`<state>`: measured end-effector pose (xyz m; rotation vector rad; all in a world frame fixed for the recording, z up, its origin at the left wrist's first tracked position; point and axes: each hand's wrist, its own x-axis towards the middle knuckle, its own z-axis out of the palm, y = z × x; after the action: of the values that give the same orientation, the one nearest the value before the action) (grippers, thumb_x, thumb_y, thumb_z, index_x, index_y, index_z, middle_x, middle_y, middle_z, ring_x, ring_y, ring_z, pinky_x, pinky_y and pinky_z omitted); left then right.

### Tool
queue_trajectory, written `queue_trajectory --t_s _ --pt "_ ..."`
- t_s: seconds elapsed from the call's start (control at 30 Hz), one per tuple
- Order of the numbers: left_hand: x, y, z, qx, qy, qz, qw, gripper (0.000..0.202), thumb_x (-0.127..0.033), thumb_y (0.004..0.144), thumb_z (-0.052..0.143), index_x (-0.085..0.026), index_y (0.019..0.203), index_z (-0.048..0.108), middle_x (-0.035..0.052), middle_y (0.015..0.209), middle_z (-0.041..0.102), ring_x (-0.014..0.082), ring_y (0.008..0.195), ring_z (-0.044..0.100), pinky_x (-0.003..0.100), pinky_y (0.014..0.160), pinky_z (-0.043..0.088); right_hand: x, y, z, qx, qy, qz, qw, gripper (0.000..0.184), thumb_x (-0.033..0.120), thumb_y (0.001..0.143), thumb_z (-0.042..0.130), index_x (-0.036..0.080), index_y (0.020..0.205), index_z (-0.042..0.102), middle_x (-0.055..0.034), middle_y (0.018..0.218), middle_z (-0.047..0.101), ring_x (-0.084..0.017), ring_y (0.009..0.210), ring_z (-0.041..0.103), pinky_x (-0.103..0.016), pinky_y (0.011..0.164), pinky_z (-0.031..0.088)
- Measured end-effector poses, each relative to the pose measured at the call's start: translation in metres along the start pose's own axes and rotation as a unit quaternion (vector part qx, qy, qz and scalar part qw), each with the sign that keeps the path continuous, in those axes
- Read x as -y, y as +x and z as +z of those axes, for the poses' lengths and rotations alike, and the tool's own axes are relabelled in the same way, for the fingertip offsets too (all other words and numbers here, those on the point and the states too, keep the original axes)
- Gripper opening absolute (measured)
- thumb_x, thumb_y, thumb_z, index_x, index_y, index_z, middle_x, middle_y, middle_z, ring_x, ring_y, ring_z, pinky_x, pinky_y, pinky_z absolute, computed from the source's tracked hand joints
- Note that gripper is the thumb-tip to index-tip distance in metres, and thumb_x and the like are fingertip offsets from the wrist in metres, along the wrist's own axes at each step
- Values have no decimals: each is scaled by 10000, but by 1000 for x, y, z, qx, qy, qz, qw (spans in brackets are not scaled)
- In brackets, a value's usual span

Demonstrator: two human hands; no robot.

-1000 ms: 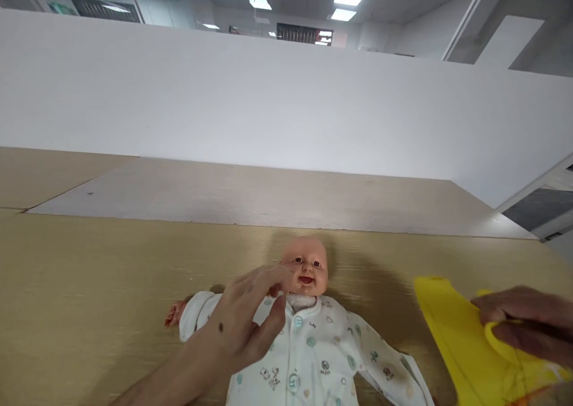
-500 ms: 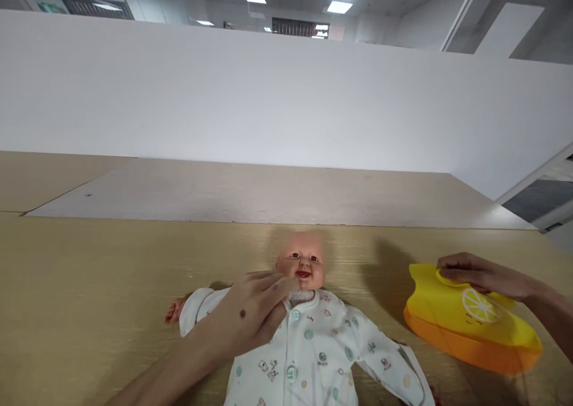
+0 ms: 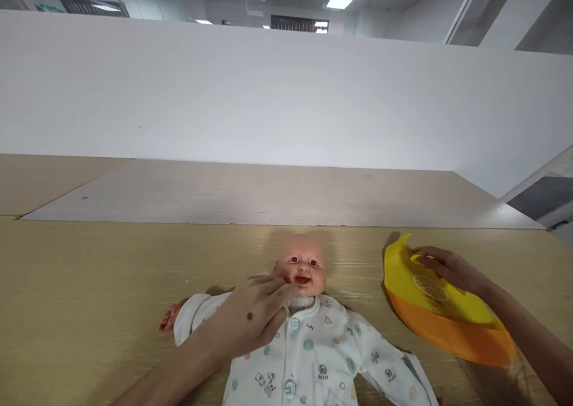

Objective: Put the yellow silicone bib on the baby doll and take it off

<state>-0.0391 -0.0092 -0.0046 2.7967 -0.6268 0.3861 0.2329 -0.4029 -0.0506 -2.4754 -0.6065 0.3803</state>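
Note:
A baby doll [image 3: 308,346] lies on its back at the lower middle, dressed in a white printed buttoned top. My left hand [image 3: 257,313] reaches over its shoulder, fingertips touching below the mouth near the chin and collar. Those fingers are extended, with the thumb apart below; nothing is visibly held. On the right, my right hand [image 3: 447,267] grips the neck edge of a yellow bib [image 3: 452,295] with an orange lower pocket and a printed lemon slice. The fingertips are partly hidden behind the bib's edge. The bib lies low against the table, its upper left corner curling up.
The doll and bib are on a wooden table [image 3: 89,286]. A paler panel [image 3: 286,194] runs along its back, against a white partition [image 3: 277,101]. Beyond the partition are glass and ceiling lights.
My right hand has moved the bib left and lowered it closer to the table, tilting it flatter. The left hand has stayed at the doll's chin.

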Motion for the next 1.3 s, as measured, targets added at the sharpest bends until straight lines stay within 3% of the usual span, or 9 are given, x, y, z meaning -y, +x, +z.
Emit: queue_trajectory --t_s 0.13,0.23,0.5,0.67,0.73,0.9,1.07,1.23,1.3 --pt "3 2 -1 -3 -14 -7 1000 222 -54 830 365 -173 950 509 9 719 587 146 607 497 252 582 351 -27 4 -6 -101 -18 114 988 432 497 760 495 165 1004 626 -93 766 663 -206 595 589 -305 572 455" --pt "5 2 -3 -24 -18 -10 1000 207 -52 836 363 -174 907 514 0 687 570 133 592 492 239 582 347 -48 8 -12 -165 -8 135 977 348 431 767 509 163 960 617 -83 720 655 -222 618 605 -300 583 436" --pt "6 2 -8 -118 -19 1 993 185 -42 808 379 -190 716 439 -42 554 419 106 489 327 233 507 269 -50 35 -19 -355 -28 117 927 268 218 798 610 195 1063 644 -70 1042 674 -166 911 631 -237 775 440" --pt "9 1 -4 -136 -26 10 990 173 -41 806 398 -191 731 439 -44 560 418 106 500 316 233 510 268 -40 60 -18 -415 -92 86 901 653 394 774 666 150 1347 466 -131 1308 526 -222 1148 530 -283 903 412" --pt "10 0 -3 -141 -28 12 990 170 -44 812 396 -191 738 440 -44 563 417 105 501 314 232 509 267 -38 64 -15 -420 -124 72 896 731 405 775 658 82 1382 409 -177 1348 475 -251 1225 464 -303 952 385" --pt "12 2 -5 -131 -22 2 991 186 -40 814 391 -192 714 428 -49 559 400 101 498 309 231 502 258 -27 52 0 -300 -122 136 936 346 353 842 534 137 1098 619 -117 1057 651 -236 943 598 -337 820 422" --pt "13 2 -2 -119 -19 1 993 190 -52 824 380 -188 703 434 -45 553 405 101 494 315 232 499 263 -5 48 26 -207 22 170 963 605 613 741 566 167 1149 542 -83 841 671 -236 800 625 -358 754 456" --pt "14 0 -3 -116 -24 -16 993 192 -57 828 376 -186 704 444 -45 555 411 97 493 319 228 503 268 6 53 47 -199 327 90 920 802 418 615 699 226 1319 366 -82 1066 638 -172 791 629 -275 687 519" --pt "16 0 -6 -126 -38 -20 991 201 -50 833 366 -184 706 447 -44 561 423 92 496 323 222 505 270 4 50 48 -226 364 69 901 774 409 639 669 235 1324 353 -95 1165 606 -167 871 629 -272 753 525"
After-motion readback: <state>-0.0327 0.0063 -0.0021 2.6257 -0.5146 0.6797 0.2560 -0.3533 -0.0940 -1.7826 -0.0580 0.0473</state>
